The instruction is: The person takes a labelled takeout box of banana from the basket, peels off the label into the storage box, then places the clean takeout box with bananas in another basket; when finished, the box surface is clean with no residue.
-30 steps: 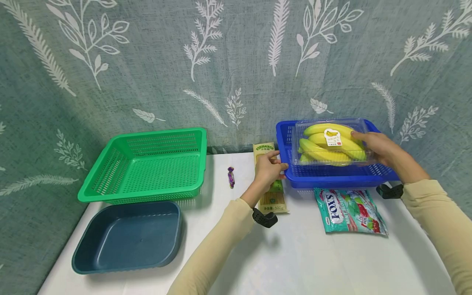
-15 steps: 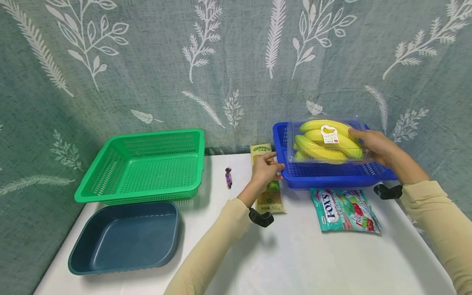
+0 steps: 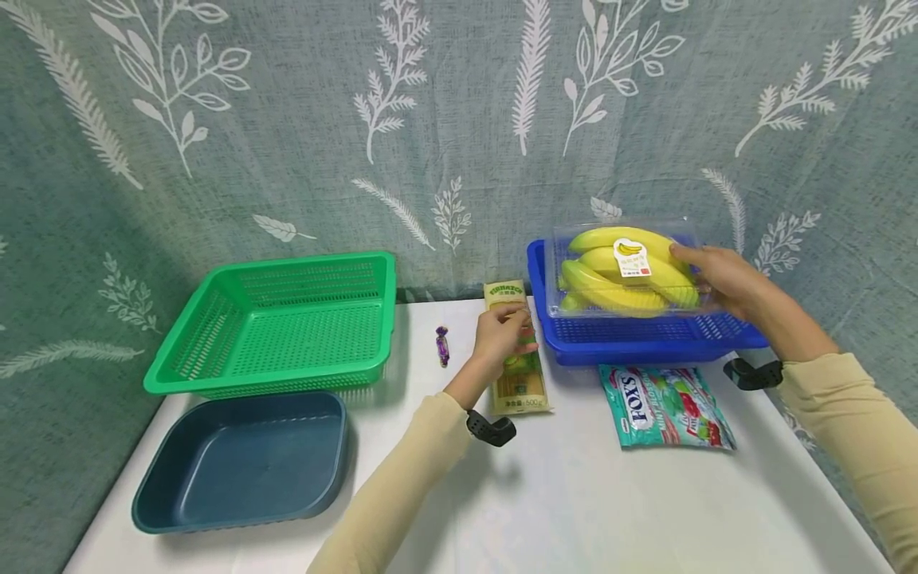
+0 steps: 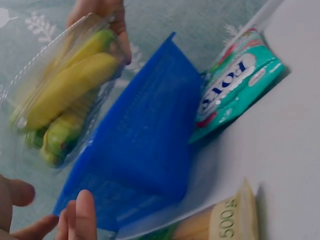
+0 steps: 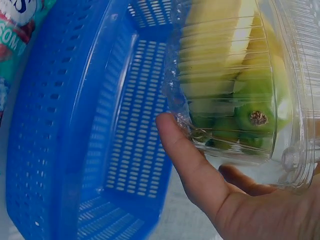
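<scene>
A clear plastic box of bananas (image 3: 622, 275) is held up over the blue basket (image 3: 660, 352) by my right hand (image 3: 727, 279), which grips its right end. In the right wrist view, the thumb (image 5: 185, 155) lies along the near side of the box (image 5: 235, 85), above the perforated basket floor. My left hand (image 3: 498, 339) hovers over the noodle packet (image 3: 519, 391), left of the blue basket, fingers loosely bent and holding nothing. It partly hides the packet. In the left wrist view, its fingers (image 4: 85, 215) show in front of the basket's corner (image 4: 145, 150).
A teal bag of Fox's candy (image 3: 667, 406) lies in front of the blue basket. One purple wrapped candy (image 3: 442, 347) is on the white table (image 3: 574, 510). At left stand a green basket (image 3: 380, 355) and a dark blue tub (image 3: 333, 478). A patterned curtain (image 3: 308, 143) hangs behind.
My left hand has drawn away leftward from the blue basket's rim. The banana box has risen slightly and moved left in my right hand. The view has shifted a little.
</scene>
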Demonstrator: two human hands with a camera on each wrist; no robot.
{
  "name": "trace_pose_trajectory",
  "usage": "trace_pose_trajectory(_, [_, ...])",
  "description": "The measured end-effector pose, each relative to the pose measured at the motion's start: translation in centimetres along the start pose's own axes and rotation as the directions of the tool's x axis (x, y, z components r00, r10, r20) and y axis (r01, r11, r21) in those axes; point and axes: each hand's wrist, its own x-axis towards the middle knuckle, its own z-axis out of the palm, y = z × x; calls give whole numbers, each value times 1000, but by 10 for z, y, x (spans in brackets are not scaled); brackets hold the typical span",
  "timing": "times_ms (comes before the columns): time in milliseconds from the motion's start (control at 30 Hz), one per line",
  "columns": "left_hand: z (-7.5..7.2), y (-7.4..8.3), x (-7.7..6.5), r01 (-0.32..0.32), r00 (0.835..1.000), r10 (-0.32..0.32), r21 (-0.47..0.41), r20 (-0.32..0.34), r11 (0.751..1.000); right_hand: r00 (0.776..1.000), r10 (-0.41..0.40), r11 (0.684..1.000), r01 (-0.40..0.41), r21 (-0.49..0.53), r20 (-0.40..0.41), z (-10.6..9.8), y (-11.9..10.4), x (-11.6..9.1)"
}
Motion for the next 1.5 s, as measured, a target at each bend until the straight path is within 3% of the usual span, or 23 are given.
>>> trace_pose_trajectory(133, [-6,8,-2,-28,1000,29,-58,10,998,1000,-14,1000,14,-17,4,5,-5,-5])
trace_pose_trajectory(333, [-8,23,-5,-40,996,48,-102,79,994,999,-23,999,24,-37,42,15,-12,-12])
trace_pose_trajectory(667, [-10,34,-14,-75,975,72,4,208,997,997,-43,998,46,-36,70,39,-19,-18])
trace_pose_trajectory(867, [-13,42,-22,-14,965,22,-33,263,999,997,-46,998,48,-30,54,51,-20,-19])
trace_pose_trajectory(1000, [-16,45,-24,21,964,-9,-43,266,999,998,-42,998,44,-37,43,55,-18,-19])
trace_pose_trajectory(1200, [-23,46,-27,-27,966,27,-2,258,1000,998,-45,999,47,-24,47,62,-18,-22])
trace_pose_trajectory(1500, [-36,49,-39,-87,970,54,129,238,988,996,-49,999,48,5,76,76,-22,-26])
